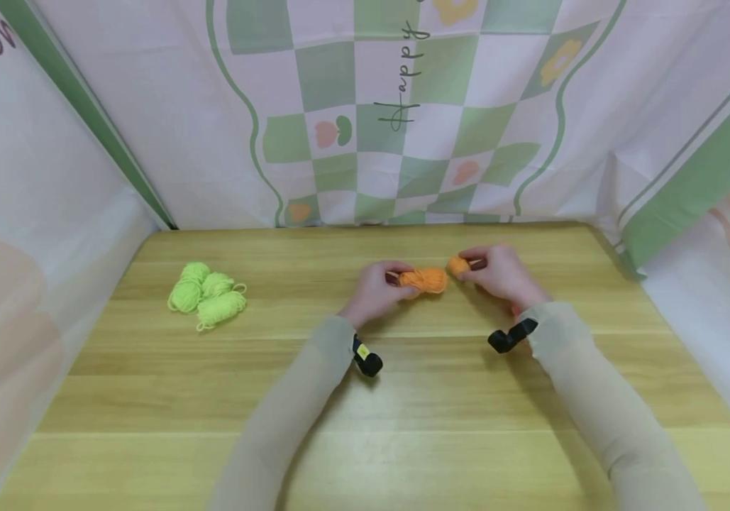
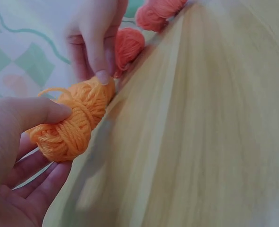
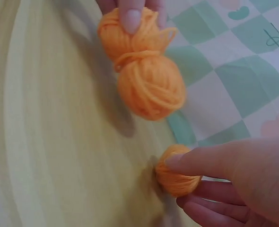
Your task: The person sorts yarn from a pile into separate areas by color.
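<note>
Between thumb and fingers my left hand (image 1: 376, 289) grips a bundle of orange yarn (image 1: 427, 280), cinched round its middle, in the centre of the head view. Just to its right my right hand (image 1: 499, 271) pinches a smaller ball of orange yarn (image 1: 458, 267). The right wrist view shows a gap between the cinched bundle (image 3: 149, 85) and the smaller ball (image 3: 177, 172). In the left wrist view the cinched bundle (image 2: 71, 123) largely covers the smaller one.
Several lime-green yarn bundles (image 1: 219, 309) lie together on the left of the wooden table (image 1: 403, 440). Coral-red yarn (image 2: 129, 46) lies beyond the right hand, mostly hidden by that arm in the head view. A patterned cloth (image 1: 380, 163) hangs along the back edge.
</note>
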`<state>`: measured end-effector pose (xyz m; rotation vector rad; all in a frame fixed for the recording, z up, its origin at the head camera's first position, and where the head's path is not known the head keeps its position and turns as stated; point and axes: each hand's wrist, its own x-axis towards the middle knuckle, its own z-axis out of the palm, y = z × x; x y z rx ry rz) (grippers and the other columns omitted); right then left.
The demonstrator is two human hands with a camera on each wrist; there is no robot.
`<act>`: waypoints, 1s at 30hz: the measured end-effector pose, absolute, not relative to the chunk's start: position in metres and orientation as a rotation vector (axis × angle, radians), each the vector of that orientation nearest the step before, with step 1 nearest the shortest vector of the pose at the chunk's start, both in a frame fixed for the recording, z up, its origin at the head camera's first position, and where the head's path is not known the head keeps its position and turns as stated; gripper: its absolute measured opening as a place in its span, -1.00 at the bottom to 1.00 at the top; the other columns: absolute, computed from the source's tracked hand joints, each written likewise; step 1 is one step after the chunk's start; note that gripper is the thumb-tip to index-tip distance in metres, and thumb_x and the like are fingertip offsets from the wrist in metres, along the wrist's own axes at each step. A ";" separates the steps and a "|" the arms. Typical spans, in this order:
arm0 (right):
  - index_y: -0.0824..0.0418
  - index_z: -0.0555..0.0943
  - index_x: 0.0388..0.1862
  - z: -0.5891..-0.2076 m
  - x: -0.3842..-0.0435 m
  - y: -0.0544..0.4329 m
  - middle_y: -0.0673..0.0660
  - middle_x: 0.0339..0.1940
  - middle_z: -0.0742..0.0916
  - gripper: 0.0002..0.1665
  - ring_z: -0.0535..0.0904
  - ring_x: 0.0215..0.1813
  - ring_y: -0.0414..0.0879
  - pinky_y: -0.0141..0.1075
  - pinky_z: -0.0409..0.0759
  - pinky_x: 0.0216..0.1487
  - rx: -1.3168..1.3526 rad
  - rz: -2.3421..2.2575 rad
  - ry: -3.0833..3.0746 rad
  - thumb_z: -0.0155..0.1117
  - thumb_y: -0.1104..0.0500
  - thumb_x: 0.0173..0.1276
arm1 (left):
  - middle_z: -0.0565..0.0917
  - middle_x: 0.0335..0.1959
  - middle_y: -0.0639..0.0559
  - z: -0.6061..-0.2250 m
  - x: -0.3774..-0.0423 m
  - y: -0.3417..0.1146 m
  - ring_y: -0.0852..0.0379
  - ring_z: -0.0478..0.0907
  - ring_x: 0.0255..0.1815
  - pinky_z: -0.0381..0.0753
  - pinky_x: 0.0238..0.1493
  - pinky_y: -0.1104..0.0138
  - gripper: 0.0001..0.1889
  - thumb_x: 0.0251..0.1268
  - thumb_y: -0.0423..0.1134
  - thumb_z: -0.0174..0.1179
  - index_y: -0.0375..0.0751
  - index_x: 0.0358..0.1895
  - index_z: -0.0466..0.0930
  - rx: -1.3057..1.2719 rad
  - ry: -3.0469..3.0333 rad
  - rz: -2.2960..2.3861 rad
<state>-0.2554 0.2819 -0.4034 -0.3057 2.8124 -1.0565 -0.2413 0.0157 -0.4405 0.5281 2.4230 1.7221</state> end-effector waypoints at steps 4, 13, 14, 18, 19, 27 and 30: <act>0.38 0.57 0.30 -0.405 -0.253 0.278 0.37 0.12 0.71 -0.43 0.67 0.09 0.21 0.05 0.61 0.11 -0.306 -1.035 2.842 0.44 0.18 0.37 | 0.71 -0.12 0.06 -0.440 -0.242 0.009 0.15 0.61 -0.19 0.64 -0.15 0.39 -0.65 0.19 -0.30 0.49 -0.22 0.06 0.73 0.533 2.439 1.750; 0.42 0.55 0.30 -0.414 -0.250 0.277 0.40 0.09 0.71 -0.41 0.67 0.08 0.24 0.08 0.60 0.14 -0.306 -1.084 2.859 0.43 0.15 0.39 | 0.72 -0.09 -0.05 -0.436 -0.243 -0.006 0.08 0.66 -0.17 0.68 -0.13 0.37 -0.62 0.16 -0.37 0.50 -0.28 0.07 0.72 0.485 2.470 1.817; 0.42 0.55 0.30 -0.415 -0.249 0.277 0.40 0.09 0.71 -0.40 0.67 0.07 0.23 0.07 0.61 0.13 -0.305 -1.091 2.865 0.44 0.14 0.39 | 0.72 -0.08 -0.04 -0.436 -0.243 -0.007 0.08 0.66 -0.17 0.68 -0.12 0.37 -0.62 0.16 -0.36 0.50 -0.27 0.08 0.71 0.479 2.471 1.817; 0.39 0.58 0.28 -0.418 -0.247 0.276 0.36 0.07 0.73 -0.39 0.69 0.05 0.19 0.04 0.62 0.11 -0.280 -1.108 2.896 0.46 0.07 0.38 | 0.71 -0.09 -0.04 -0.436 -0.244 -0.013 0.10 0.66 -0.17 0.68 -0.12 0.37 -0.61 0.17 -0.35 0.49 -0.27 0.09 0.71 0.463 2.481 1.823; 0.39 0.59 0.28 -0.418 -0.246 0.276 0.36 0.06 0.73 -0.39 0.69 0.05 0.19 0.04 0.63 0.10 -0.278 -1.112 2.902 0.46 0.06 0.37 | 0.71 -0.09 -0.04 -0.436 -0.244 -0.015 0.10 0.66 -0.17 0.68 -0.12 0.37 -0.61 0.17 -0.35 0.49 -0.27 0.09 0.71 0.458 2.482 1.829; 0.41 0.59 0.26 -0.421 -0.243 0.275 0.38 0.07 0.72 -0.41 0.68 0.07 0.21 0.04 0.65 0.07 -0.276 -1.152 2.917 0.45 0.08 0.39 | 0.71 -0.07 -0.11 -0.434 -0.243 -0.028 0.03 0.67 -0.15 0.70 -0.11 0.33 -0.59 0.17 -0.36 0.49 -0.30 0.11 0.69 0.392 2.497 1.881; 0.41 0.59 0.25 -0.422 -0.242 0.276 0.38 0.08 0.72 -0.41 0.68 0.09 0.21 0.03 0.65 0.08 -0.269 -1.165 2.917 0.45 0.08 0.39 | 0.70 -0.06 -0.09 -0.436 -0.244 -0.034 0.03 0.66 -0.13 0.69 -0.10 0.33 -0.59 0.17 -0.35 0.49 -0.29 0.11 0.70 0.371 2.508 1.894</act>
